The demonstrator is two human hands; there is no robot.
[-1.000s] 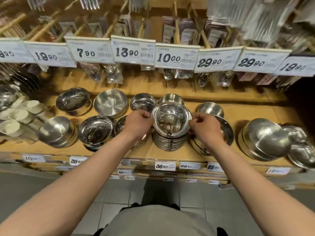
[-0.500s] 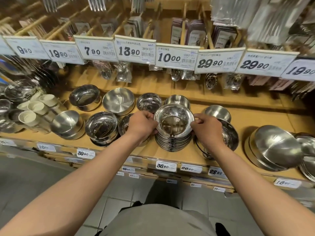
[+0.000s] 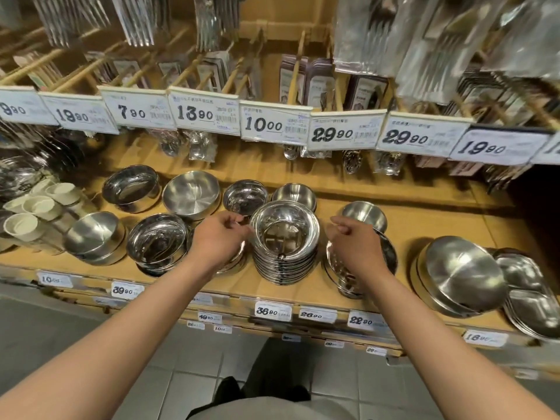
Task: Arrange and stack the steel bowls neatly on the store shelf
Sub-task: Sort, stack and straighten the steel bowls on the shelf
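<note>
Shelf of tan wood (image 3: 430, 225), wide and sloped toward the viewer, is seen carrying all the steelware; a row of white price tags (image 3: 274, 126) is hung above it. Largest piece on it is judged to be the big shiny round steel bowl lying tilted at the right (image 3: 463, 268), next to flat divided steel trays (image 3: 533, 298). At centre front the tall stack of nested polished steel bowls (image 3: 285, 237) is found, upright, rims fairly even. Behind it a brushed matte steel bowl (image 3: 191, 194) and small shiny steel bowls (image 3: 246, 197) are set in a back row. Small cream-white cups (image 3: 33, 207) are grouped at far left.

Left hand (image 3: 219, 241) is held just beside the stack's left rim, fingers loosely curled, nothing gripped; whether the rim is touched cannot be told. Right hand (image 3: 353, 244) is held apart from the right rim, fingers loosely curled and holding nothing.

Handling, as judged: each bowl is taken as light, stiff and thin-walled, while the full stack is expected to be noticeably heavy. Polished surfaces are likely slippery, and nested bowls may slide or clatter if tipped. No breakage is feared, only dents and scratches. Stack is best taken low on both sides; a single bowl is best pinched at the rolled rim.
</note>
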